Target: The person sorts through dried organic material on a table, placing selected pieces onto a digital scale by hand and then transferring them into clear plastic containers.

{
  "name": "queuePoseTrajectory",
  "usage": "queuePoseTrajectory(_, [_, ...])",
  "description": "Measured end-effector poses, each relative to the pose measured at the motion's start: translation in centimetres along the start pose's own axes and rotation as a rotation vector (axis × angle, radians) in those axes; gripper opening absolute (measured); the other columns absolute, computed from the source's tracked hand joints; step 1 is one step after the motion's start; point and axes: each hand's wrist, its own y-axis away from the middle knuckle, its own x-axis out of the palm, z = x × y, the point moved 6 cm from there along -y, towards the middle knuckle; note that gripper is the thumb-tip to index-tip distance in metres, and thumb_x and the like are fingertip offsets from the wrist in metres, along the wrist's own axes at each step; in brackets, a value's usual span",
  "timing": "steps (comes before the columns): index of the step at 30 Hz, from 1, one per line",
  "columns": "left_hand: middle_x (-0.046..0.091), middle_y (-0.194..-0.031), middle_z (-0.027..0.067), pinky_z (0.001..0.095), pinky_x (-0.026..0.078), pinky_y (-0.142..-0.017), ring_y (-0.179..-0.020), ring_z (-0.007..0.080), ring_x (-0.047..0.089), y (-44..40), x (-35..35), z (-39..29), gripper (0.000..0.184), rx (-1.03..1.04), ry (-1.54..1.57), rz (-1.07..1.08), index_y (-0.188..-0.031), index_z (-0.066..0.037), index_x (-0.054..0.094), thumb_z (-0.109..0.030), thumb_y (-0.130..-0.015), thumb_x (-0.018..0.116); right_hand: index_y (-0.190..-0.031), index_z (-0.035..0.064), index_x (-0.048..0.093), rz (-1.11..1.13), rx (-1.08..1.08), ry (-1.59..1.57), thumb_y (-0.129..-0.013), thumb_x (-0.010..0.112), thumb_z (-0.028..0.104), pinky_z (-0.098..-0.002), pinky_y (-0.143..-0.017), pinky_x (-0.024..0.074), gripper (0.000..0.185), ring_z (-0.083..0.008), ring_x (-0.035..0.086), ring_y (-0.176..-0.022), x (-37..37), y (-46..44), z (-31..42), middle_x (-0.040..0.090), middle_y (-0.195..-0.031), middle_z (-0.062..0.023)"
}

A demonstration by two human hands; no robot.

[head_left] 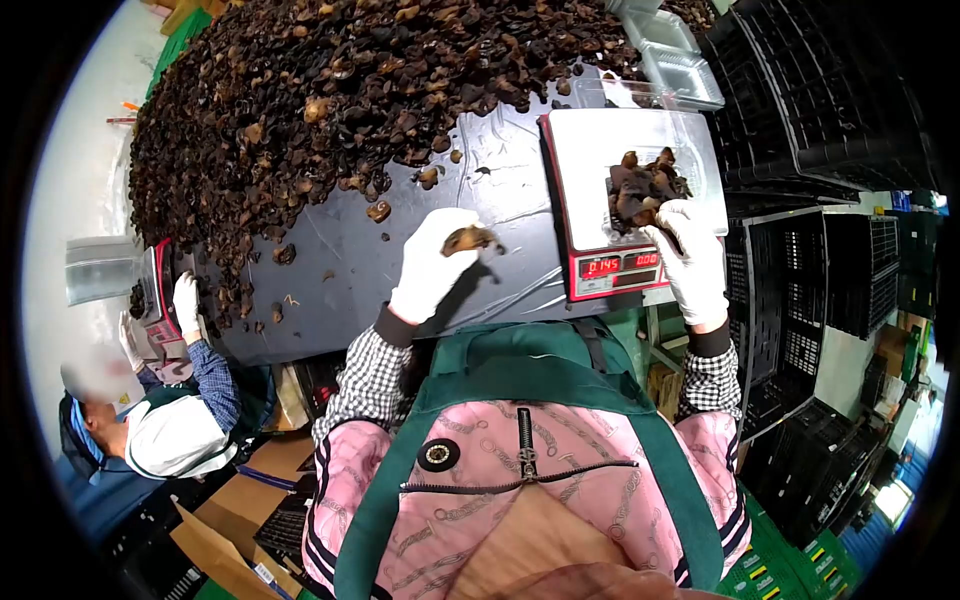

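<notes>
Across mid-frame, left hand (440, 262) is pinching a mushroom (466, 240), right hand (692, 262) is touching the small pile (636, 190) (can't tell grip); huge heap (380, 80) is waiting upper left.

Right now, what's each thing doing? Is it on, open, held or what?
Left hand: closed on a brown piece
Right hand: fingers at the small heap; grip unclear
Near scale: on, display lit red at 0.145
Big pile: spread loose
Cardboard box: flaps open
Black crates: stacked
Far scale: reading too small to tell
</notes>
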Motion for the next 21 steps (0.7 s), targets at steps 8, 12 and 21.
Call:
queuePoseTrajectory(8, [0.066, -0.111, 0.0099, 0.0305, 0.055, -0.09, -0.102, 0.0166, 0.066, -9.3, 11.5, -6.9, 0.041, 0.091, -0.021, 0.069, -0.12, 0.001, 0.06, 0.0, -0.082, 0.075, -0.119, 0.0031, 0.067, 0.124, 0.026, -0.026, -0.079, 0.075, -0.003, -0.028, -0.08, 0.0526, 0.041, -0.0193, 0.064, -0.086, -3.4, -0.1, -4.4, 0.065, -0.103, -0.0103])
queuePoseTrajectory(12, [0.068, -0.113, 0.0115, 0.0295, 0.054, -0.088, -0.1, 0.0195, 0.066, -12.3, 14.8, -7.7, 0.042, 0.1, -0.066, 0.067, -0.121, 0.001, 0.062, -0.004, -0.081, 0.074, -0.113, 0.0015, 0.069, -0.2, 0.179, -0.251, -0.085, 0.073, 0.003, -0.0284, -0.081, 0.0524, 0.028, -0.017, 0.067, -0.09, -5.0, -0.9, -9.3, 0.069, -0.103, -0.01])
queuePoseTrajectory(21, [0.062, -0.13, 0.0159, 0.0328, 0.049, -0.101, -0.116, 0.0241, 0.061, -15.0, 18.8, -6.0, 0.055, 0.141, -0.333, 0.238, -0.134, 0.0, 0.056, -0.009, -0.083, 0.072, -0.111, -0.0012, 0.07, -0.183, 0.425, -0.501, -0.099, 0.064, 0.019, -0.0293, -0.086, 0.0515, 0.025, -0.0154, 0.066, -0.097, -0.2, -1.5, -13.5, 0.071, -0.102, -0.0109])
